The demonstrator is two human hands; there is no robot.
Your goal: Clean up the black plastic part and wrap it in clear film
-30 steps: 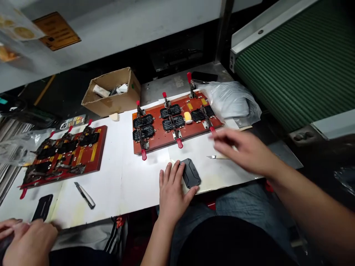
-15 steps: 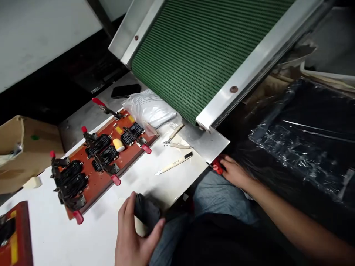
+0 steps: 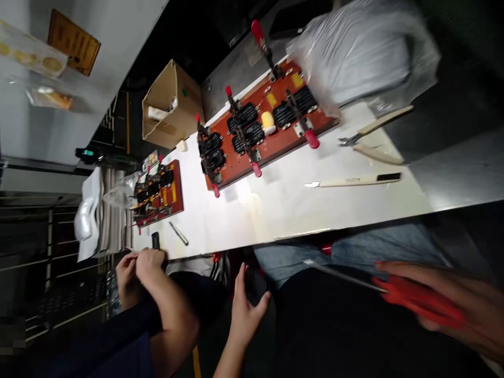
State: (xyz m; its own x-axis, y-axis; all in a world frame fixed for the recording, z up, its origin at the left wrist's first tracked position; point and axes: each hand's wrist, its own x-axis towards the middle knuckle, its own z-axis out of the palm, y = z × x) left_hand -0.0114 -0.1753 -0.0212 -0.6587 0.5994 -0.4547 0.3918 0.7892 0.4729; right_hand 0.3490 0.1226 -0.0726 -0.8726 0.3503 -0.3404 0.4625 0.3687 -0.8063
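My left hand (image 3: 246,310) is curled round a black rounded part (image 3: 255,285) just off the bench's front edge, over the gap beside my lap. My right hand (image 3: 457,299) grips a red-handled tool (image 3: 421,299) with a long thin metal shaft, held above my lap; its shaft points left toward the black part. Motion blur hides the tool's exact kind. On the bench in front lie a craft knife (image 3: 354,181) and side cutters (image 3: 372,134) with beige handles.
A reddish fixture board (image 3: 271,149) with black parts under red-tipped toggle clamps sits on the white bench (image 3: 283,205). A second board (image 3: 179,194), a cardboard box (image 3: 189,100) and a bagged grey stack (image 3: 358,58) stand around. To the left, a co-worker's hands (image 3: 144,265) are at the bench edge.
My view has swung left, bringing a co-worker into sight. The red-handled tool has come from beside the bench corner to above my lap. My left hand still holds the black part.
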